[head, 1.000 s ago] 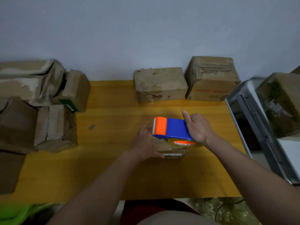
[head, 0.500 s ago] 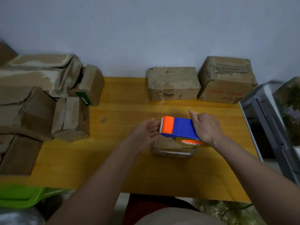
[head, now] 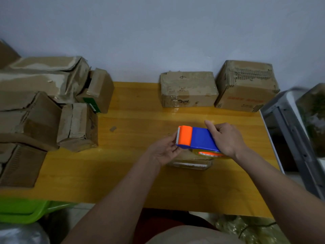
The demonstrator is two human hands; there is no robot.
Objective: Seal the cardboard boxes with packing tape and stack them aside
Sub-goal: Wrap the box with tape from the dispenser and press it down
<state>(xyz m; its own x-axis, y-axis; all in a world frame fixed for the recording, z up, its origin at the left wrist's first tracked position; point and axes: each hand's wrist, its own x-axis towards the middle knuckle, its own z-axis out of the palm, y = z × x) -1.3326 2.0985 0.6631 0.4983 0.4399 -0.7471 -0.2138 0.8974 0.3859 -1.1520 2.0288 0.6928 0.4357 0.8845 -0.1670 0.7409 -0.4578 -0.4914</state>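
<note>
The small box [head: 190,162] I'm sealing sits on the yellow surface [head: 133,166] right under both hands, mostly hidden. I only see its near edge with a shiny taped strip poking out below the tape dispenser [head: 197,140].

My right hand [head: 226,140] is wrapped around the blue body of the dispenser, thumb stuck out along the far side, holding it just above the box. My left hand [head: 163,151] is at the orange toothed end, palm up, fingers loosely curled up to the blade. Looks like I'm fishing for the tape end, but I can't tell if I've actually pinched it.

Tip for this bit, I reckon: get a proper tab of tape free, stick it over the box's edge first, then drag the dispenser flat across the seam so it doesn't wrinkle. Mind the teeth.

Further out, two closed boxes [head: 189,88] sit at the back by the wall, well apart from my hands. A messy heap of boxes [head: 44,106] is off to the left.
</note>
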